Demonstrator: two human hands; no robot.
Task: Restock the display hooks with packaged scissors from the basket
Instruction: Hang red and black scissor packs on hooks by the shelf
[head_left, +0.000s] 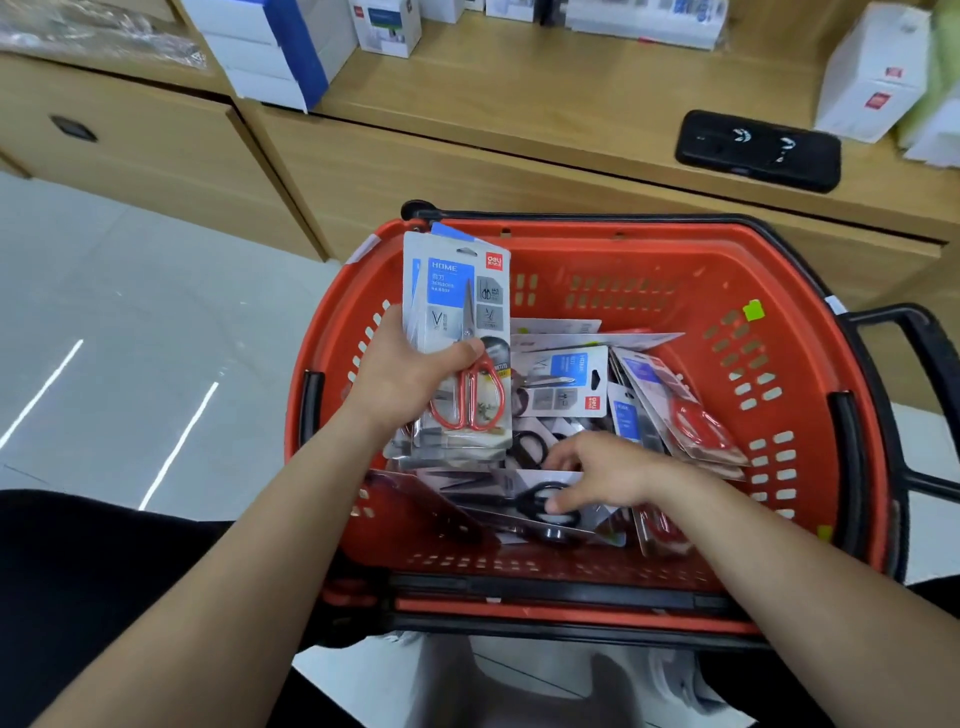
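Right hand: At the six o'clock side of the basket (779, 249), the right hand (592, 478) curls its fingers over the top edge of a black-handled pack (540, 506), thumb on the card face. It is pinching the pack, apparently to lift it off the pile.
Left hand: At nine o'clock, the left hand (400, 374) grips the held stack (457, 332) of carded red-handled scissors, thumb across the front and fingers behind. The stack stands upright, hang holes on top. It is probably being gathered so several packs reach the hooks in one trip.
Stack writing: "HOME" in white on a blue panel, with a red "deli" logo at the top corner. The smaller print is unreadable.
Loose packs: From the basket's centre towards three o'clock, the loose packs (566, 379) lie jumbled and overlapping. One shows the same blue panel and red logo.
Display hooks: Not in view, so the restocking itself has not begun.
Counter: At twelve o'clock, the wooden counter (519, 78) carries a black device (758, 150) at one o'clock. White boxes (872, 78) sit at two o'clock, their red marks too small to read.
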